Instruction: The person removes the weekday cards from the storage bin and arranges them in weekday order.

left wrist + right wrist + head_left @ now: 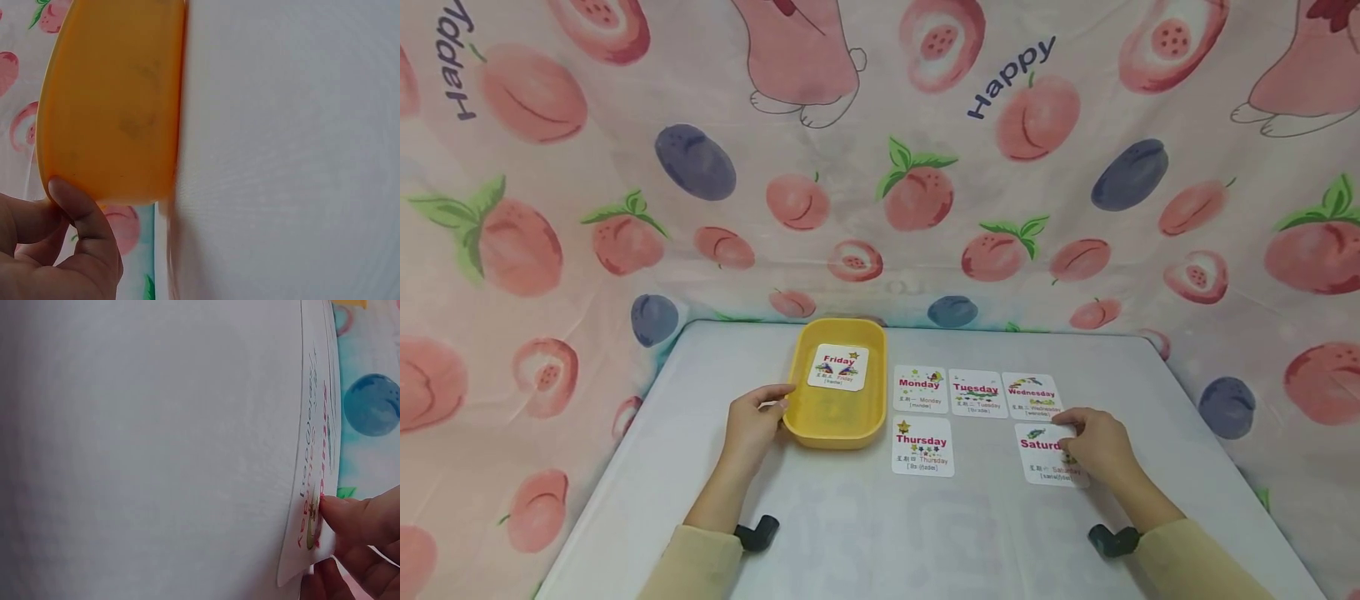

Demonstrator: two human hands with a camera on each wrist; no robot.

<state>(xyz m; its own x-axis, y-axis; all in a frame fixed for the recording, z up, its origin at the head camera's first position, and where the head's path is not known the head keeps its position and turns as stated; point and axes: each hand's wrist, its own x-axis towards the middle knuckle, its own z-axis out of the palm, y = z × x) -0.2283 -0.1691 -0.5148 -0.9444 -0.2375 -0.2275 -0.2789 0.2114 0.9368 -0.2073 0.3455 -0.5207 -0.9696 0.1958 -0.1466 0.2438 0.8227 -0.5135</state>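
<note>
My left hand (pixel 752 422) grips the left rim of a yellow plastic tray (pixel 837 437); the left wrist view shows thumb and fingers pinching that rim. Inside the tray lies a white "Friday" card (pixel 838 367). With my right hand (pixel 1099 443) I pinch the right side of a "Saturday" card (pixel 1047 471), its thumb on the printed face in the right wrist view. The hand hides part of the word. Just above is the "Wednesday" card (pixel 1032 395), close to the fingertips. Whether the Saturday card lies fully flat is hard to tell.
A "Monday" card (pixel 920 389) and a "Tuesday" card (pixel 977 393) lie in a row to the left of Wednesday. The "Thursday" card (pixel 922 447) sits below Monday. Everything rests on a white table (pixel 880 550), with a fruit-print cloth (pixel 880 108) hanging behind.
</note>
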